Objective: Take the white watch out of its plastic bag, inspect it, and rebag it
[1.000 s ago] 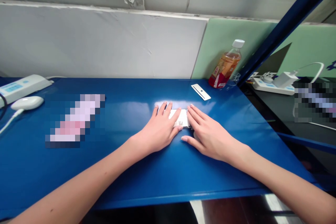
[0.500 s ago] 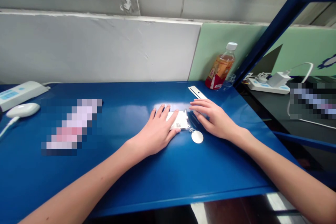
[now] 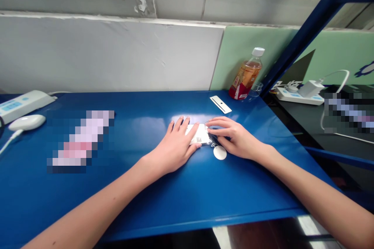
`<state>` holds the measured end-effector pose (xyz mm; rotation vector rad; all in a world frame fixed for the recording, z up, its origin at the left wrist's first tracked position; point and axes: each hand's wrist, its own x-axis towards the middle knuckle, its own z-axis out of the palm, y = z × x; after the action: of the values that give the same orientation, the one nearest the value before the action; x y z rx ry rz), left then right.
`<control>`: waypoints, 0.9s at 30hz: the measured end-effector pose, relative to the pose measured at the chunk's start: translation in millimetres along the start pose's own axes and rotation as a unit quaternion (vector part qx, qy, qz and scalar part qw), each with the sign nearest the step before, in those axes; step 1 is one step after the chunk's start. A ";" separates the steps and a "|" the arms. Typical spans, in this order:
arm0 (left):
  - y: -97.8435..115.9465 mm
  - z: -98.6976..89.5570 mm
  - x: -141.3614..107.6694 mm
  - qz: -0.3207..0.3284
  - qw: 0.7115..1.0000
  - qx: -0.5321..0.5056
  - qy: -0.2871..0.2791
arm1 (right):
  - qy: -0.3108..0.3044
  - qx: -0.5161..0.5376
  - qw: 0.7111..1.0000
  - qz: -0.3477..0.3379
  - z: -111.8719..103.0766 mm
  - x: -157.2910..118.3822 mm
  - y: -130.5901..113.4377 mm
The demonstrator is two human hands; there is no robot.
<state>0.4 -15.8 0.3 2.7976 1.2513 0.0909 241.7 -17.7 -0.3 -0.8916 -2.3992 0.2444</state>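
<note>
One white packet (image 3: pixel 202 133) lies beneath the spread, unclenched left hand (image 3: pixel 174 144), while the right hand (image 3: pixel 238 138) curls at its other end, any pinch unclear, apparently working that edge, which calls for steady left-hand pressure.

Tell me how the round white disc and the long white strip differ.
The disc is round and looks plain; the strip is long and has dark marks. The disc lies beside the right hand, the strip farther back near the bottle. Both are white.
</note>
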 end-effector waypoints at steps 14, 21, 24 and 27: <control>-6.2 1.2 3.5 0.057 0.995 -0.086 0.000 | 0.003 -0.071 0.997 -0.013 -7.6 1.3 16.9; -11.2 -6.5 3.8 0.086 0.989 -0.115 0.024 | 0.061 0.024 0.998 -0.024 -17.7 2.7 14.8; -14.3 -12.5 3.3 0.077 0.986 -0.139 0.056 | 0.143 0.116 0.982 0.038 -23.1 5.9 5.3; -17.1 -16.6 4.4 0.062 0.982 -0.149 0.098 | 0.218 0.180 0.951 0.122 -26.6 9.3 -1.4</control>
<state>-10.8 -0.4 15.3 2.6492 0.9966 0.5271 250.2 -13.4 26.2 -0.9501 -1.7655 0.5039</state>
